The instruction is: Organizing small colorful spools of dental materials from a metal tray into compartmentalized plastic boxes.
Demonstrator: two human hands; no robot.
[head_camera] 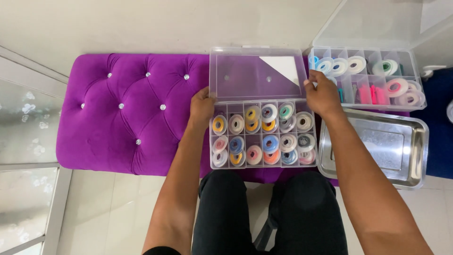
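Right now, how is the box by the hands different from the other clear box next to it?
The near box is packed with spools in nearly every compartment; the far box has several empty ones. The left hand and right hand hold the near box's lid; nobody touches the far box. The near box sits nearer the person's knees. Both are clear, divided and open.

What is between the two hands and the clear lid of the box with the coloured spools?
Nothing visible. The left hand touches the left edge of the open clear lid, and the right hand touches its right edge. The spools lie below in the box's compartments, and the second open box sits to the right.
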